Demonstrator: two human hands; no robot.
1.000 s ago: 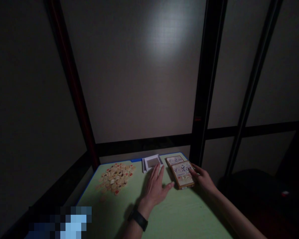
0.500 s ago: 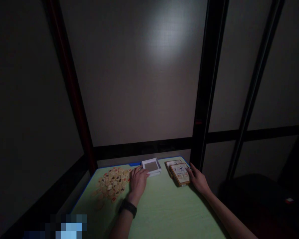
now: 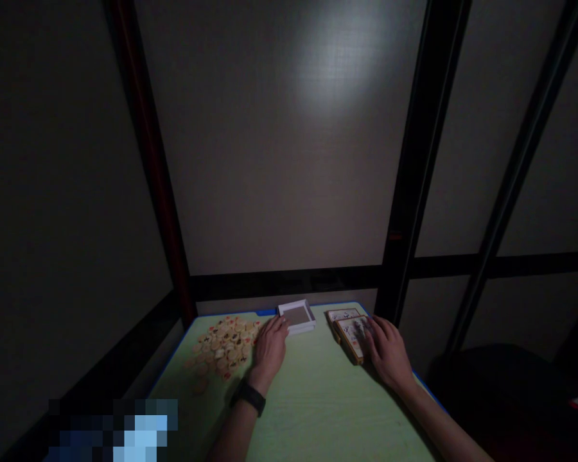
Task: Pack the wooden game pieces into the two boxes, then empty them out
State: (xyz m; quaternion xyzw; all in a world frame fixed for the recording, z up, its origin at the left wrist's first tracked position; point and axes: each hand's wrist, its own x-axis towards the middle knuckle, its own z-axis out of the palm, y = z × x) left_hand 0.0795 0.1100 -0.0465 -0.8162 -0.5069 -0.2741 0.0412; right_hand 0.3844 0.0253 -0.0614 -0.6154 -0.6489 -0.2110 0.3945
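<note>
Between a heap of round wooden pieces and an open white box lies my left hand, with a dark band on its wrist. Its fingertips touch the box's near left corner, and the fingers are apart with nothing gripped. My right hand rests on the right side of a flat brown-edged box with a printed cover, its fingers spread over the cover. Behind that box, partly under it, is a similar one. The thumb is near the front box's lower right edge.
The green tabletop has a blue edge and stands against a panelled wall. A dark rounded object is at the lower right. Something pixelated lies at the lower left.
My right hand has moved left, farther over the front printed box. My left hand has stayed beside the white box. The whole view has shifted slightly.
</note>
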